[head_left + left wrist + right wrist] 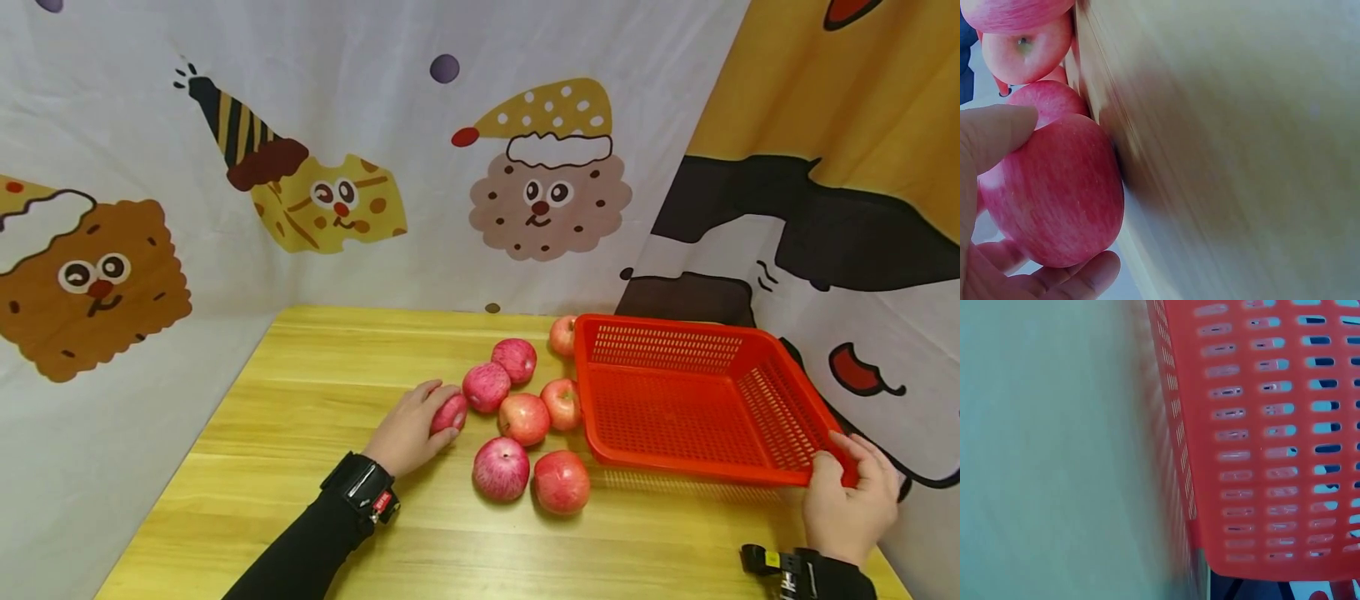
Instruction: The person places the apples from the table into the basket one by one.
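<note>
In the head view my left hand (pixel 408 429) grips a red apple (pixel 449 414) at the left of a loose group of apples. The left wrist view shows the thumb on one side of this streaked apple (pixel 1060 194) and fingers curled round the other, close to the tabletop. My right hand (pixel 855 500) holds the near right corner of a red plastic basket (pixel 675 412), thumb over the rim. Nothing lies inside the basket. In the right wrist view the slotted basket side (pixel 1247 444) shows, while the hand itself is out of that frame.
Several more apples (pixel 501 469) lie between my left hand and the basket, some against its left side. One apple (pixel 562 336) sits by its far left corner. The wooden table (pixel 315 350) ends at a printed cloth backdrop (pixel 420 275) behind and at the sides.
</note>
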Motion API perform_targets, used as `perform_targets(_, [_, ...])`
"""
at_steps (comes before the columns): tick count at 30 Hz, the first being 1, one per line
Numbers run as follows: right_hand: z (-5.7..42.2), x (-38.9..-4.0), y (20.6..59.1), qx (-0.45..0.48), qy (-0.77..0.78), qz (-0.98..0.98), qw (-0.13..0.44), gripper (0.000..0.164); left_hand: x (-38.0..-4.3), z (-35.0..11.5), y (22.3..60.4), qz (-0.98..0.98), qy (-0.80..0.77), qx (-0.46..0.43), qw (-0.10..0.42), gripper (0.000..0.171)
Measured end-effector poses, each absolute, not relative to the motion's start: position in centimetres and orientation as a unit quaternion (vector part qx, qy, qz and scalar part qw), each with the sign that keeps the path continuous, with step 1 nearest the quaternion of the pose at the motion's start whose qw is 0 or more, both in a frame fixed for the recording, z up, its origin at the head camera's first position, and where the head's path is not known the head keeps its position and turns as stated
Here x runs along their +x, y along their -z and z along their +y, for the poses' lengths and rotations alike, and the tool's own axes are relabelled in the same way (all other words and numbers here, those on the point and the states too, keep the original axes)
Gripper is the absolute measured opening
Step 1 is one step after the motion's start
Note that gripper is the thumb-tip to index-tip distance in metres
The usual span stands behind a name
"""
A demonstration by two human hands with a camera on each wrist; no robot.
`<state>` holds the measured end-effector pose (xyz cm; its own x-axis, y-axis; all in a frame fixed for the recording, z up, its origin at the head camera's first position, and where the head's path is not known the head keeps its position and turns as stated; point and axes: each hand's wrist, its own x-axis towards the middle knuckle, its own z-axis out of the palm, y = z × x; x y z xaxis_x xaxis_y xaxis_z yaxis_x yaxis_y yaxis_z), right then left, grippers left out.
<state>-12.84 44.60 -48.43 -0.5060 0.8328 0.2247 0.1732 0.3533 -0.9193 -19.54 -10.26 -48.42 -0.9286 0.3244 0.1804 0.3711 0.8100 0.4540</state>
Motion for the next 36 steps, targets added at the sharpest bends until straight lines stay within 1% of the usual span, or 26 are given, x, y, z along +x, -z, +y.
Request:
perform_targets(2, [44.32,-12.77,48.72,-0.316,-0.395,-0.776,0.378,0.039,-19.47,-10.26,48.46,-0.95,0.247,-0.184,0.053,0.058])
perform_targets(4, [44.15,-12.74,48.79,-0.3,-0.381,-0.789,0.378,0.04,-19.39,-10.26,48.46,-0.95,0.247,-0.184,0.057,0.056])
perform_targets(6, [44.11,-12.67,48.74,-0.298,-0.387,-0.791,0.368,0.042,-19.27,-10.27,48.44,-0.95,0.247,-0.184,0.059,0.055])
perform_targets(11, [44.24,-12.49,48.52,-0.321,-0.411,-0.786,0.333,0.053,-19.14,-10.34,48.54,-0.95,0.246,-0.183,0.054,0.056])
perform_targets(36, [44.26,-12.34,48.08,-0.322,-0.43,-0.784,0.311,0.057,-18.55,-10.83,47.99,-0.942,0.287,-0.168,0.032,0.066])
